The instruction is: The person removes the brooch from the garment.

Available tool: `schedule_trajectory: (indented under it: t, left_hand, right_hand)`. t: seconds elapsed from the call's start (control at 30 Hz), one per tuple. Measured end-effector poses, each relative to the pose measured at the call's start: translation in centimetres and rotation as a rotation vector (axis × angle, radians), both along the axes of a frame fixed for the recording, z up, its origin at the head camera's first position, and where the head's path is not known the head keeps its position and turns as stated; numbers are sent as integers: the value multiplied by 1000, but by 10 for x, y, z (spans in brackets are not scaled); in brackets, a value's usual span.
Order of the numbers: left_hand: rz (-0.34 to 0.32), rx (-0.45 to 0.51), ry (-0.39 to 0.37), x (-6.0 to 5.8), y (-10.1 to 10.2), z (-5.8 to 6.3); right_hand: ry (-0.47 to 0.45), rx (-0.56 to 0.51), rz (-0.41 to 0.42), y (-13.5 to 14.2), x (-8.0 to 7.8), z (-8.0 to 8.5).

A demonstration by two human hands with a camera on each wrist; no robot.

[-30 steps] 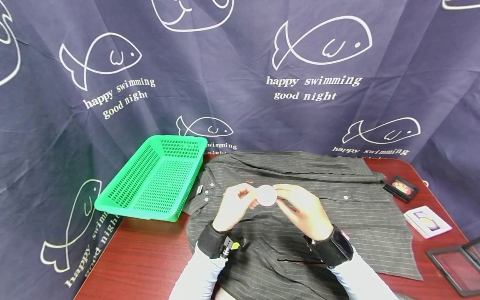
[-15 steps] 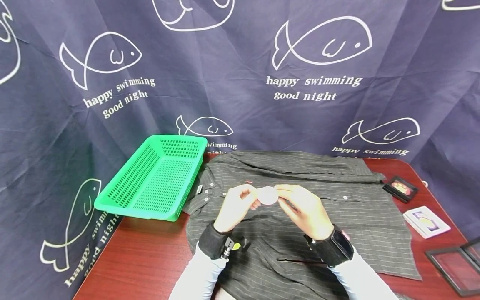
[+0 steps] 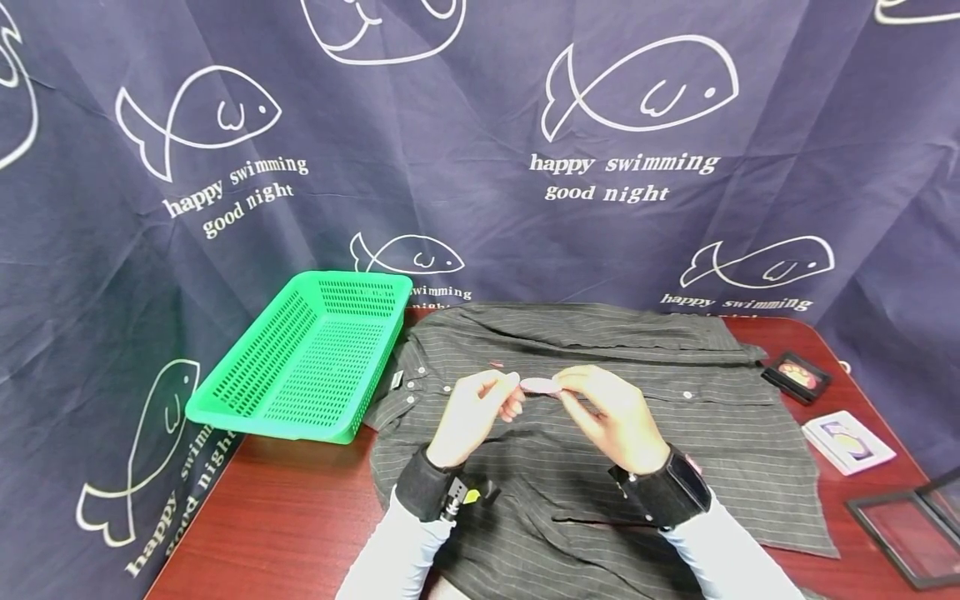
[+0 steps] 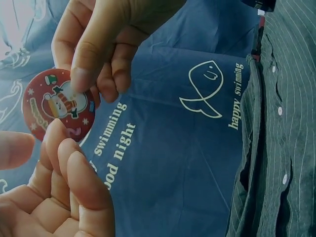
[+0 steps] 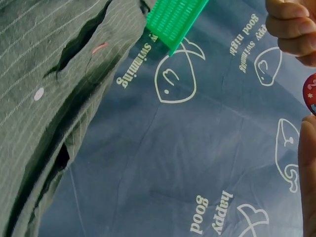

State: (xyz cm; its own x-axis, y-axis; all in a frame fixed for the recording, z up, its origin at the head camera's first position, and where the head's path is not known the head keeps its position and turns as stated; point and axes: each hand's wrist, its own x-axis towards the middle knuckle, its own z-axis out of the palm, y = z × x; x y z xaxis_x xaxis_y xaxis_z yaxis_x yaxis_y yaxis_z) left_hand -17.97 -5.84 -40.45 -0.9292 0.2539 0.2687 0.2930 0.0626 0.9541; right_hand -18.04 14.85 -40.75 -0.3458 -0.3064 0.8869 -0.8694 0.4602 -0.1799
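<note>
My right hand (image 3: 611, 412) pinches a thin, round red disc (image 4: 44, 94) between thumb and fingers. A snowman and white snowflakes are printed on one face; it resembles a badge or pocket mirror, but I cannot tell which. From the head view the disc is nearly edge-on and pale pink. Beside its other edge is my left hand (image 3: 472, 412), thumb and index finger apart in the left wrist view, fingers loosely bent. Under both hands a dark grey striped shirt (image 3: 675, 492) lies spread on the table. The right wrist view catches only part of the disc.
A green plastic basket (image 3: 352, 400) stands at the left. On the right lie a small black case (image 3: 813, 379), a stack of cards (image 3: 847, 442) and a dark-framed clear item (image 3: 911, 542). A tiny red piece (image 5: 99, 48) rests on the shirt. Behind hangs a blue fish-print curtain (image 3: 480, 167).
The disc has turned from showing its pale round face to nearly edge-on in the head view. My left fingertips, earlier at its edge, now look slightly apart from it.
</note>
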Motion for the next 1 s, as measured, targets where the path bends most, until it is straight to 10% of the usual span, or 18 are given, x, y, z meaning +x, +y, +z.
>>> schedule_trajectory:
  t: [0.5, 1.0]
  left_hand:
    - [52, -25, 149, -1, -19, -9]
    - [234, -311, 290, 0, -33, -27]
  right_hand:
    - [-284, -131, -34, 28, 6, 3]
    - [-386, -230, -147, 55, 15, -3]
